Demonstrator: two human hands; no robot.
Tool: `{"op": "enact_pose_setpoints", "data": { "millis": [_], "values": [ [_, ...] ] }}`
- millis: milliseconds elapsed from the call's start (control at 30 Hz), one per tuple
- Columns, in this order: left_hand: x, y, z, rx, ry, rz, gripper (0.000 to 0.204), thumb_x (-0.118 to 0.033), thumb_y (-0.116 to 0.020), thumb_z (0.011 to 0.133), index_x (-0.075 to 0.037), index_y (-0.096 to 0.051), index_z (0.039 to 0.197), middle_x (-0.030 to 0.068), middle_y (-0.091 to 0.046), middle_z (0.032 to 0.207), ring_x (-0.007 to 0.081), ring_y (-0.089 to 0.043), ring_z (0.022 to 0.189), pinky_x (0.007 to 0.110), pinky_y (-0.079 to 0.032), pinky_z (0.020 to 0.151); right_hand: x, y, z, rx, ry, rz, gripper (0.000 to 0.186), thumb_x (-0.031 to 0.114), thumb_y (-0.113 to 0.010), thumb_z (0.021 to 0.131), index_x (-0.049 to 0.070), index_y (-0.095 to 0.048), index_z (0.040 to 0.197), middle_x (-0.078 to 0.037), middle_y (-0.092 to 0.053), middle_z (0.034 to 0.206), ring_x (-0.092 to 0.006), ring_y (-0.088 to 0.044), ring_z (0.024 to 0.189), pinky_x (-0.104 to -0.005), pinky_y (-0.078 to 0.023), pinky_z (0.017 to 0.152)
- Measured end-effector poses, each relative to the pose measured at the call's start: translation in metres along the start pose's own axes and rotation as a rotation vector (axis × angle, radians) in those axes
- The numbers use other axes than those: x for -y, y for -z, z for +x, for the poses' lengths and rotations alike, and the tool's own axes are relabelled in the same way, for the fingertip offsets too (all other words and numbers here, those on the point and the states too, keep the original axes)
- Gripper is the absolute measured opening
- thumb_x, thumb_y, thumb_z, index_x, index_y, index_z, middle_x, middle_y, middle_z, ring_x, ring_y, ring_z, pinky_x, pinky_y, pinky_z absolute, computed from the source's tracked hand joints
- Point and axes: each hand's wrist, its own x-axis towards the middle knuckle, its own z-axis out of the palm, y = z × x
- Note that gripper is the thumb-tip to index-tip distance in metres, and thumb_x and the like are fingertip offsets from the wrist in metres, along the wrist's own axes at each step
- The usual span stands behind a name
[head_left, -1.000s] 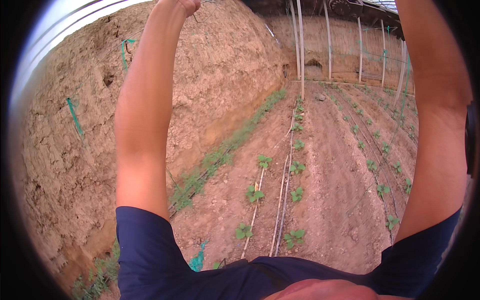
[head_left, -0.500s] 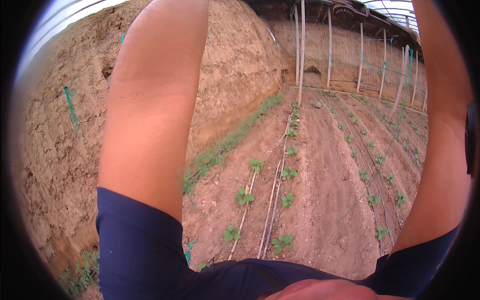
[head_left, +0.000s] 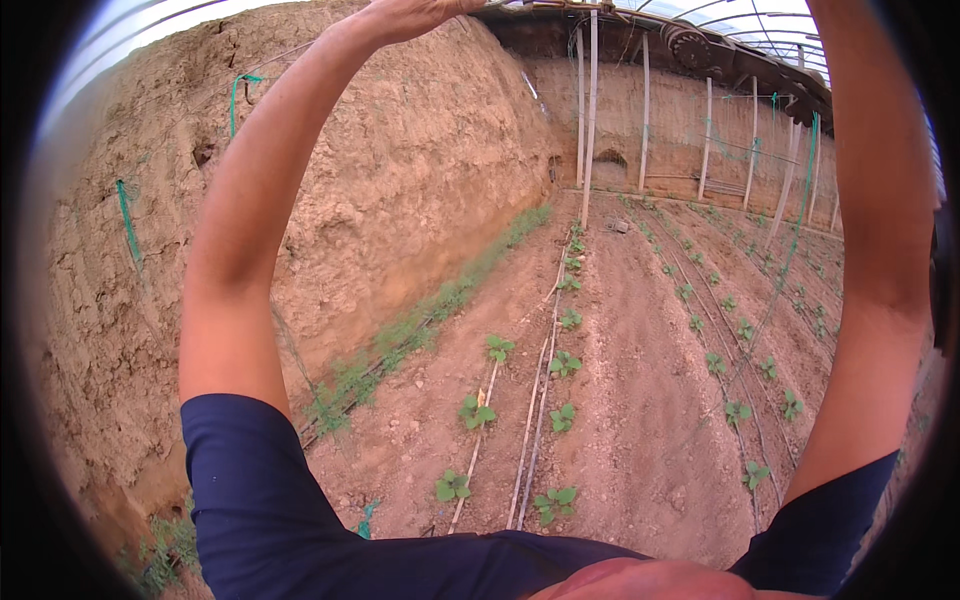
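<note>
Both my arms are raised. My left hand (head_left: pixel 420 14) shows only in part at the upper edge, in front of the top of the earth wall (head_left: pixel 400 150). Its fingers are mostly cut off by the edge, so whether it holds anything is hidden. My left forearm (head_left: pixel 280 170) bends inward towards the middle. On the other side, my right forearm (head_left: pixel 875 150) runs straight up out of the picture, and the right hand is outside it. A pale upright pole (head_left: pixel 592 110) and a dark beam (head_left: pixel 690 45) under the curved roof ribs are nearest to the left hand.
Rows of young green plants (head_left: pixel 565 363) grow in bare soil, with thin drip hoses (head_left: pixel 530 430) along them. Several pale posts (head_left: pixel 707 140) stand near the back wall. Green string (head_left: pixel 128 220) hangs on the left wall, and more green twine (head_left: pixel 812 165) hangs at the right.
My left arm has swung outward to the left, and its forearm and part of the hand have come into view. The right arm has shifted slightly. The scene behind has moved a little left.
</note>
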Motion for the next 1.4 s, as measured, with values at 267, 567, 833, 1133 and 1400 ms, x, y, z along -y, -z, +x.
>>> {"op": "enact_pose_setpoints", "data": {
  "millis": [267,567,833,1133,1400],
  "values": [
    [0.006,-0.01,-0.096,-0.812,0.266,-0.369,0.018,-0.013,-0.061,0.094,-0.002,-0.071,0.103,0.0078,-0.072,0.095,0.0164,-0.067,0.089,0.031,-0.054,0.082,-0.042,-0.095,-0.016,0.286,-0.13,-0.451,0.042,0.039,-0.065,0.093,0.001,-0.076,0.105,-0.018,-0.075,0.097,-0.0294,-0.069,0.082,-0.0402,-0.054,0.074],
    [0.003,-0.104,-0.148,-0.675,0.516,-0.535,0.026,-0.016,-0.061,0.088,-0.001,-0.075,0.104,0.0104,-0.077,0.097,0.0163,-0.072,0.089,0.031,-0.056,0.082,-0.116,-0.142,-0.055,0.531,0.265,-0.432,0.038,0.026,-0.056,0.097,0.002,-0.07,0.123,-0.026,-0.072,0.106,-0.0357,-0.07,0.094,-0.0426,-0.056,0.083],
    [-0.011,-0.156,-0.055,-0.737,0.507,-0.914,0.038,-0.023,-0.059,0.097,0.004,-0.067,0.123,0.0124,-0.074,0.107,0.0226,-0.07,0.099,0.035,-0.051,0.098,-0.118,-0.097,-0.043,0.453,0.115,-0.672,0.033,0.026,-0.064,0.086,-0.003,-0.074,0.098,-0.023,-0.074,0.092,-0.0278,-0.07,0.084,-0.0416,-0.055,0.077],
    [-0.003,-0.158,-0.032,-0.635,0.349,-1.406,0.031,-0.029,-0.049,0.108,-0.004,-0.067,0.109,0.0045,-0.066,0.089,0.0129,-0.063,0.083,0.033,-0.058,0.083,-0.112,-0.109,-0.055,0.508,-0.231,-0.394,0.033,0.028,-0.067,0.086,-0.002,-0.075,0.096,-0.018,-0.074,0.088,-0.0271,-0.07,0.082,-0.0405,-0.054,0.078],
    [-0.013,-0.179,-0.03,-0.74,0.35,-0.856,0.023,-0.023,-0.055,0.105,-0.003,-0.066,0.109,0.0043,-0.066,0.083,0.0109,-0.062,0.073,0.031,-0.057,0.067,-0.125,-0.119,-0.082,0.5,0.136,-0.896,0.025,0.027,-0.07,0.089,0.01,-0.07,0.107,-0.014,-0.075,0.093,-0.0325,-0.073,0.087,-0.0443,-0.057,0.076]
  ]
}}
